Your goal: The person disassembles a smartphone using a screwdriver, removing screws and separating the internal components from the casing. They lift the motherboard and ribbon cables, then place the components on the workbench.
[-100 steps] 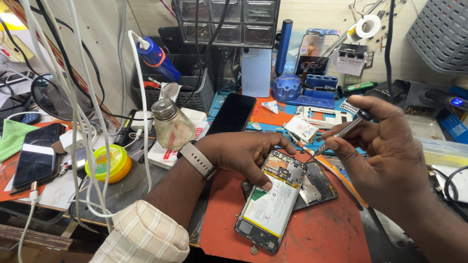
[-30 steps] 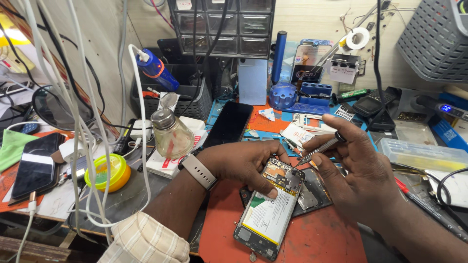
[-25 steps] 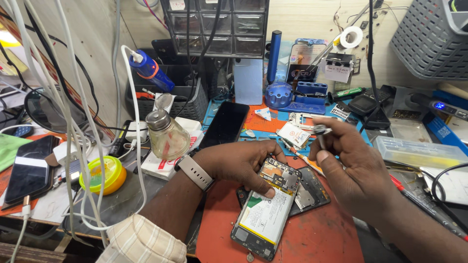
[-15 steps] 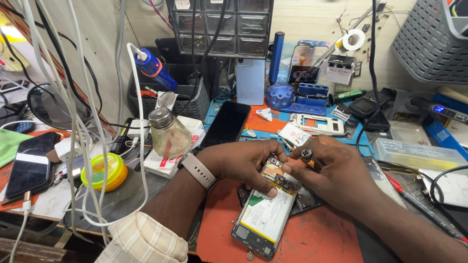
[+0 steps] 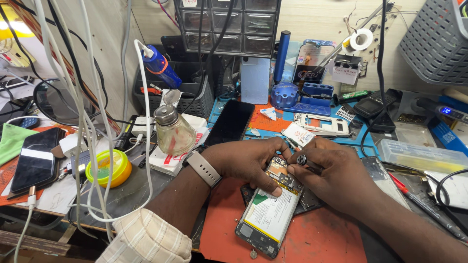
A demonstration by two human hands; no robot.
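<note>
I see the opened phone (image 5: pixel 270 212) lying back-up on the orange mat (image 5: pixel 317 243) at the front of the surface, its battery and board bare. My left hand (image 5: pixel 253 158) presses on its top corner, fingers curled over the edge. My right hand (image 5: pixel 331 173) pinches a small screwdriver (image 5: pixel 302 159) upright over the board. If the tip slips, I judge it could gouge the board or battery; a loose screw could roll off the mat into the cables (image 5: pixel 97 160).
</note>
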